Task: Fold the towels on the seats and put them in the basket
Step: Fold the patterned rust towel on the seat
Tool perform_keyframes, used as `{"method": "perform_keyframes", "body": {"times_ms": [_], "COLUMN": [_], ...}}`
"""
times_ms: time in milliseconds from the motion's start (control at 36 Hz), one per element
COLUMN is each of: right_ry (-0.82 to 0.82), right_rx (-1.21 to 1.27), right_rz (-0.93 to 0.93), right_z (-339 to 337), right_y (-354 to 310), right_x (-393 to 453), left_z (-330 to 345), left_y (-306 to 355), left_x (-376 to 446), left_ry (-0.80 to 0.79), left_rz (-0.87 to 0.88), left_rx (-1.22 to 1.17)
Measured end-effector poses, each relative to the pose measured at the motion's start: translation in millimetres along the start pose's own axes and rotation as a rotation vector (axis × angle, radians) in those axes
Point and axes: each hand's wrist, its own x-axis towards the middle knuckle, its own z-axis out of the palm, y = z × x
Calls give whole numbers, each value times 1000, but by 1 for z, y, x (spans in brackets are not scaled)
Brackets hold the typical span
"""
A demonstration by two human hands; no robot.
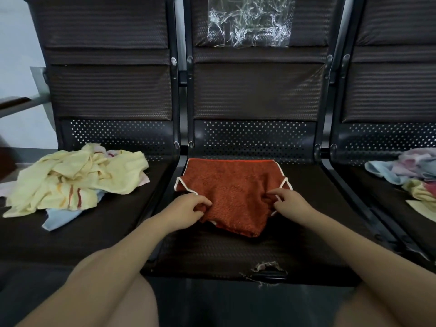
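1. Nearest to us, on the front half of the middle seat [236, 253], our left hand [188, 207] and right hand [289, 201] each pinched a near side edge of the rust-red towel [232, 185], fingers curled into the cloth.
2. Just beyond, that towel lay partly folded, its white-trimmed corners turned in; we judged 1 fold was under way.
3. Next we would need to bring both pinched edges together evenly.
4. Farther left sat the yellow towel heap [77, 178]; far right, the pastel towels [412, 171], all unfolded.
5. We saw no basket.
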Motion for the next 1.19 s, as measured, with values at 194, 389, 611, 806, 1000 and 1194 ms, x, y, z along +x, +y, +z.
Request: {"method": "perform_keyframes", "body": {"times_ms": [194,389,611,806,1000,1194], "right_ry": [173,161,252,-49,41,-128], "right_rx": [838,1309,984,122,-102,-247], "right_rz": [8,45,204,174,123,123], "right_z": [-45,-84,-59,-38,-36,-30], "right_y": [-21,-7,16,29,21,22], "right_x": [-4,-12,14,-2,-30,-54], "left_z": [-36,-60,-41,6,3,-6], "left_y": [30,31,2,8,11,12], "left_x": [-12,-16,14,12,-8,-35], "left_ry": [437,608,482,167,-1,-54], "left_rz": [87,74,-296,-444,-391,-206], "left_rx": [-939,-1406,-1008,-286,-262,-148]}}
